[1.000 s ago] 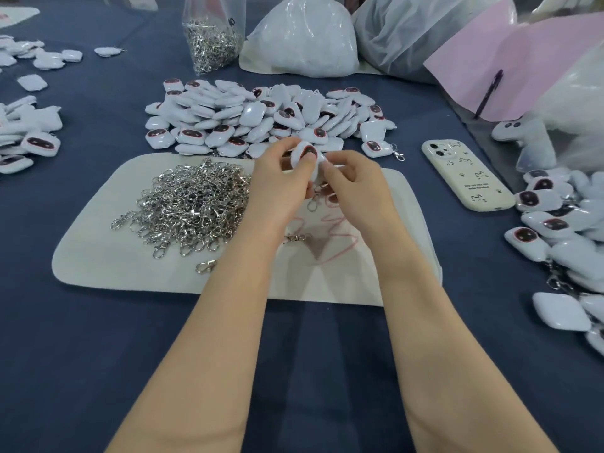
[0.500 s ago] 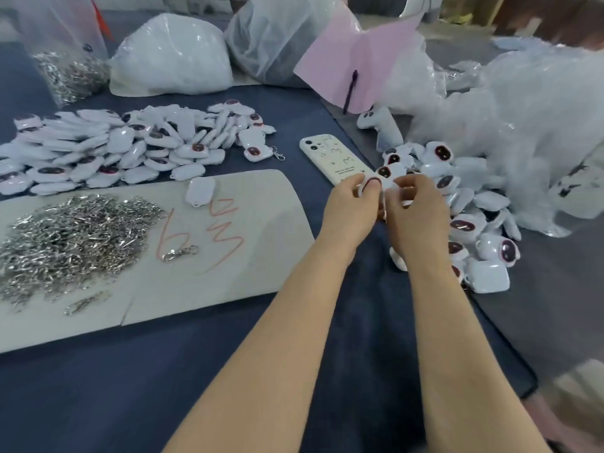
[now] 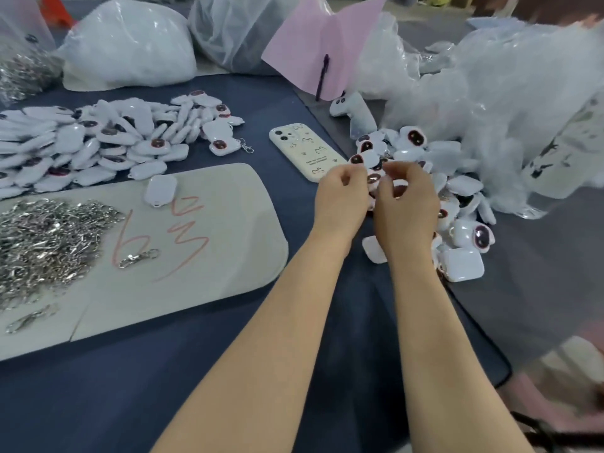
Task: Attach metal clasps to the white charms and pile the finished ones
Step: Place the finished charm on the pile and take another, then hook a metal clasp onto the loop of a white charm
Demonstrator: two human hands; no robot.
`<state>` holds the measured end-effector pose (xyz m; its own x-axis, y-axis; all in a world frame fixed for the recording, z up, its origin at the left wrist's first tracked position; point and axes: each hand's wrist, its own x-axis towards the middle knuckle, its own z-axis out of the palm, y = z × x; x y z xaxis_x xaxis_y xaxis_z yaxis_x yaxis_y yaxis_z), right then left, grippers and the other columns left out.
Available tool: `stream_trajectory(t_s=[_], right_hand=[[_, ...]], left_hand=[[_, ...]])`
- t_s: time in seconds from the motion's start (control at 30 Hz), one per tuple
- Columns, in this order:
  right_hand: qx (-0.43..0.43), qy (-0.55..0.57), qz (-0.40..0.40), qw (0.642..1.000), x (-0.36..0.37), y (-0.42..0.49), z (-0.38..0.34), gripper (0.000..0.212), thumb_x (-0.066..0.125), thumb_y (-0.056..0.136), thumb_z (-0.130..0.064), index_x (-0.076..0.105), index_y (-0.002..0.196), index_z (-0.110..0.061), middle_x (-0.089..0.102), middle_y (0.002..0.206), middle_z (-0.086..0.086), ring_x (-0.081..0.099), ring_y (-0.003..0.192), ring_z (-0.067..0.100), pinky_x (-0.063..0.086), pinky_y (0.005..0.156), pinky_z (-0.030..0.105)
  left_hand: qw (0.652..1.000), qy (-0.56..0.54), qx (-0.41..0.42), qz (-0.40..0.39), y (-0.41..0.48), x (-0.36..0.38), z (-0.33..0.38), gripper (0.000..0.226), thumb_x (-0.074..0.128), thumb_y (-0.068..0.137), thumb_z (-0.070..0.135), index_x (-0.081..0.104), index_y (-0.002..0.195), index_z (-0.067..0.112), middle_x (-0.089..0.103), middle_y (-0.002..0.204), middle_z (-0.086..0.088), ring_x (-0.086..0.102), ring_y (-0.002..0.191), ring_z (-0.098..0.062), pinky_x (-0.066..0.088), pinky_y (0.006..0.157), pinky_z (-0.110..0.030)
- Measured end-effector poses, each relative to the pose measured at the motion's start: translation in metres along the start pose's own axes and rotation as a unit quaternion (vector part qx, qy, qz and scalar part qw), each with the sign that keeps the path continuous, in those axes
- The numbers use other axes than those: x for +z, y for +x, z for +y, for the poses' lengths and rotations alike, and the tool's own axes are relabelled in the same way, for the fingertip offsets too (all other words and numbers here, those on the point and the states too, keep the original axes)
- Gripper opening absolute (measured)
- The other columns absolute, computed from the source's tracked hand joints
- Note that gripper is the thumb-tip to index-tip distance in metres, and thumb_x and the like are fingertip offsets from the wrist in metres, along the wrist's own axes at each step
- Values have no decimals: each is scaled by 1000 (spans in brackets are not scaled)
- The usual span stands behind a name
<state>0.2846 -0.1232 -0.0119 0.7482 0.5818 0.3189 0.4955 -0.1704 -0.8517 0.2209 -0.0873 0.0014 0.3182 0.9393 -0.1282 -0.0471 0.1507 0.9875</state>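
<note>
My left hand (image 3: 341, 196) and my right hand (image 3: 405, 204) are side by side over the pile of finished charms (image 3: 457, 191) at the right. A white charm with a dark red eye (image 3: 362, 158) sits at my left fingertips, which pinch its lower edge. The fingers of my right hand are loosely curled next to it and hold nothing. A heap of metal clasps (image 3: 45, 237) lies on the beige mat (image 3: 228, 256) at the left. Behind the mat is a big pile of white charms (image 3: 108, 138).
A cream phone (image 3: 304, 152) lies between the mat and the right pile. One loose charm (image 3: 160, 191) and a single clasp (image 3: 139, 258) rest on the mat. Plastic bags (image 3: 130, 47), pink paper with a pen (image 3: 322, 73) and crumpled plastic wrap (image 3: 506, 109) fill the back and right.
Both hands carried the charm from over the mat rightward to the right pile. My right hand has since come off the charm and its fingers have spread.
</note>
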Motion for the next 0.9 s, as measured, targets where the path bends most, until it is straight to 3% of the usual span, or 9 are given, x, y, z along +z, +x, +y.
stream_trajectory(t_s=[0.1, 0.2, 0.33, 0.5, 0.6, 0.67, 0.8, 0.9], right_hand=[[-18, 62, -77, 995, 24, -8, -26, 17, 50, 93, -15, 60, 106, -18, 61, 91, -14, 57, 80, -2, 44, 73, 10], [-51, 94, -185, 977, 56, -21, -56, 14, 53, 92, -15, 62, 103, -16, 64, 90, -10, 59, 85, 2, 46, 75, 12], [-108, 76, -305, 943, 108, -52, -89, 16, 56, 92, -20, 63, 105, -15, 65, 97, -5, 59, 87, 6, 42, 72, 6], [-203, -74, -359, 908, 170, -83, -107, 38, 53, 92, -17, 52, 129, -15, 49, 133, 6, 45, 121, 24, 34, 102, 31], [-237, -179, -383, 875, 195, -89, -102, 44, 45, 94, -18, 44, 137, -20, 40, 144, 4, 40, 129, 27, 30, 107, 37], [-239, -188, -354, 884, 201, -90, -97, 40, 45, 95, -20, 47, 135, -24, 41, 144, -2, 43, 126, 25, 34, 104, 41], [-205, -104, -296, 927, 199, -87, -93, 29, 45, 97, -22, 55, 125, -18, 60, 121, 2, 55, 109, 27, 43, 92, 43], [-91, 54, -290, 951, 190, -86, -100, 21, 41, 99, -23, 62, 99, -17, 66, 83, 1, 66, 82, 21, 53, 76, 48]], left_hand=[[997, -39, 25, 69, 2, -33, 15, 11, 50, 93, 18, 61, 92, 18, 65, 98, 0, 63, 95, -15, 53, 89, -34], [986, -66, 58, 140, 1, -79, 29, 10, 52, 92, 15, 60, 87, 19, 61, 84, 5, 59, 79, -8, 51, 79, -27], [964, -84, 74, 242, -4, -150, 38, 7, 55, 91, 17, 62, 93, 16, 59, 87, 4, 56, 81, -7, 47, 79, -27], [934, -124, 55, 330, -14, -230, 30, 5, 53, 91, 16, 58, 92, 15, 54, 79, 6, 50, 70, -8, 42, 69, -23], [921, -158, 37, 355, -16, -259, 24, 9, 51, 93, 15, 57, 100, 13, 56, 84, 5, 52, 71, -7, 44, 66, -20], [912, -196, 35, 358, -16, -272, 21, 9, 50, 94, 13, 57, 99, 13, 57, 90, 3, 57, 78, -8, 49, 70, -19], [910, -242, 39, 336, -14, -277, 15, 10, 49, 94, 8, 56, 99, 9, 59, 99, -4, 62, 80, -11, 55, 76, -21], [943, -89, 50, 316, -10, -268, 10, 24, 51, 94, 13, 55, 117, 12, 60, 108, 0, 63, 95, -14, 52, 87, -27]])
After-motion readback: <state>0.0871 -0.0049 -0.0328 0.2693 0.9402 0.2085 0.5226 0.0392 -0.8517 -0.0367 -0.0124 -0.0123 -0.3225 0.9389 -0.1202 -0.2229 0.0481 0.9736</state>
